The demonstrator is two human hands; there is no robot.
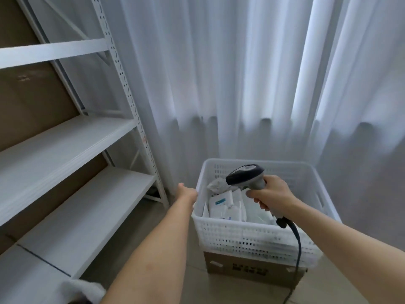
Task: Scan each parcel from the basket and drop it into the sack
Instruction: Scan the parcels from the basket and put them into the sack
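Right hand grips scanner over basket; left hand at its left rim, fingers hidden; parcels just right of it.

Both forearms bare, no sleeves, no jewellery.

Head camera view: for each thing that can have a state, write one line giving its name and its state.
Basket: upright on a cardboard box, holding parcels.
Parcels: lying in the basket, none lifted.
Scanner: gripped over the basket, cable hanging down.
Right hand: curled round the scanner handle.
Left hand: at the basket's left rim; fingers hidden.
Cardboard box: closed, under the basket.
Shelves: bare where visible.
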